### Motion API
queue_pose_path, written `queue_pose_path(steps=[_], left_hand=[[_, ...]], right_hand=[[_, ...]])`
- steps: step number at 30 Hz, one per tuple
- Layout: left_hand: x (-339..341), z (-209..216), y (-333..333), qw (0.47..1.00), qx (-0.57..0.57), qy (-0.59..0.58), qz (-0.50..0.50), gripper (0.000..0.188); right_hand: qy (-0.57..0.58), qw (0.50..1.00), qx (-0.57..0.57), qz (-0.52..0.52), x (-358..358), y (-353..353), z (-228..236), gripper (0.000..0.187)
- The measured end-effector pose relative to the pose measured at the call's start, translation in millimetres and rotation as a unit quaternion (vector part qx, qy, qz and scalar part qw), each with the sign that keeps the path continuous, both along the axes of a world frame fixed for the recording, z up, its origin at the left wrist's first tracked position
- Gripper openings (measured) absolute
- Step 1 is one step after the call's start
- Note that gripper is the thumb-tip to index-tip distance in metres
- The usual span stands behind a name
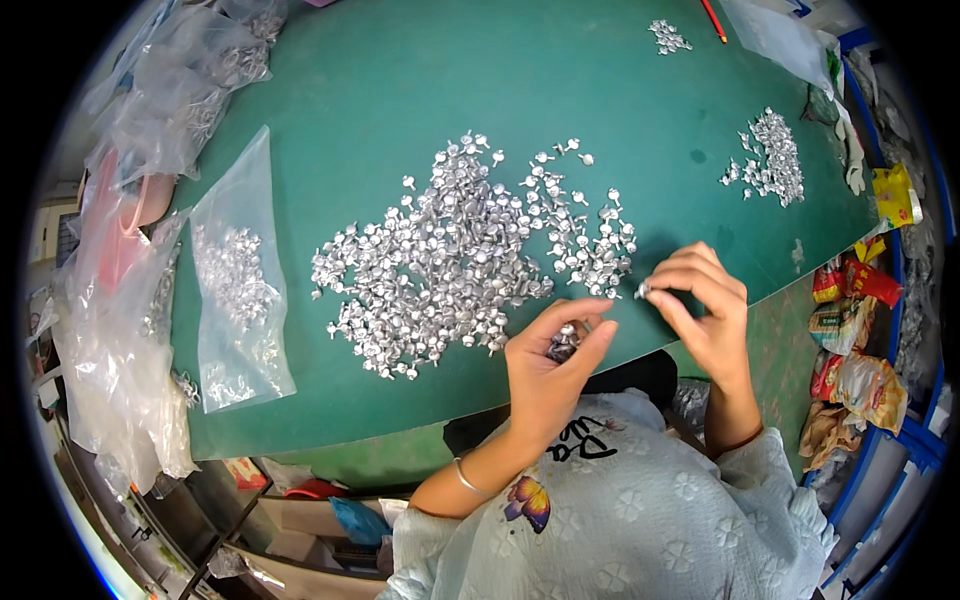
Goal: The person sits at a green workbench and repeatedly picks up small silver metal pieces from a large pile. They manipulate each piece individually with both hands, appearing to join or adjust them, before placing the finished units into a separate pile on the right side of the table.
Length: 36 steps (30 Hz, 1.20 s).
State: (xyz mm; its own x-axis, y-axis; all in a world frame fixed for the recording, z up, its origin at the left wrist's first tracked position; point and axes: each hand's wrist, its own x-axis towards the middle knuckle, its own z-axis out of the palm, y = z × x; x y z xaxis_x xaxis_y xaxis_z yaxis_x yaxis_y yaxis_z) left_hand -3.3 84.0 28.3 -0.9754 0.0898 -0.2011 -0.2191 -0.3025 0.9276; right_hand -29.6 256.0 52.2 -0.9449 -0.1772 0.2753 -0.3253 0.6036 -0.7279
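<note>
A wide pile of small silvery metal pieces [430,265], each with a round head and a short stem, spreads over the green table [400,90]. Beside it on the right lies a smaller cluster of the same pieces [590,240]. My left hand [550,365] is cupped at the near edge of the pile, its fingers curled round several of these metal pieces [565,343]. To its right, my right hand [705,305] pinches one small metal piece [642,290] between thumb and fingertips, just above the table and apart from the cluster.
A clear plastic bag [240,290] of small metal parts lies on the left. More filled bags [190,100] crowd the far left edge, near a pink basket [150,200]. Two small heaps [770,160] [668,37] sit on the right. A red pen [714,20] lies at the far edge.
</note>
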Motion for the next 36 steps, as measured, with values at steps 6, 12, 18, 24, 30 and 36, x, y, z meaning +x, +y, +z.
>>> queue_pose_path(steps=[6, 12, 18, 24, 30, 36], left_hand=[[0.1, 13.0, 2.7, 1.0, -0.01, -0.009, -0.008, 0.016], [0.4, 16.6, -2.2, 1.0, -0.017, -0.004, -0.026, 0.011], [0.4, 15.3, -2.7, 0.999, 0.007, 0.004, -0.032, 0.011], [-0.3, 15.9, -2.7, 0.999, 0.005, 0.012, -0.031, 0.012], [1.1, 13.5, -2.3, 0.999, 0.018, 0.004, -0.037, 0.008], [-0.2, 8.6, -4.3, 0.979, 0.129, -0.128, -0.096, 0.005]], right_hand=[[0.048, 0.998, -0.006, 0.042, 9.1, -17.8, 15.8, 0.017], [0.074, 0.996, 0.004, 0.051, 10.7, -20.7, 23.2, 0.016], [0.081, 0.996, -0.018, 0.046, 12.3, -21.9, 21.3, 0.015], [0.086, 0.995, -0.019, 0.05, 12.0, -21.8, 20.3, 0.015], [-0.005, 0.996, -0.087, 0.036, 13.6, -21.6, 18.0, 0.01], [-0.148, 0.966, -0.211, 0.011, 13.7, -13.9, -3.9, 0.006]])
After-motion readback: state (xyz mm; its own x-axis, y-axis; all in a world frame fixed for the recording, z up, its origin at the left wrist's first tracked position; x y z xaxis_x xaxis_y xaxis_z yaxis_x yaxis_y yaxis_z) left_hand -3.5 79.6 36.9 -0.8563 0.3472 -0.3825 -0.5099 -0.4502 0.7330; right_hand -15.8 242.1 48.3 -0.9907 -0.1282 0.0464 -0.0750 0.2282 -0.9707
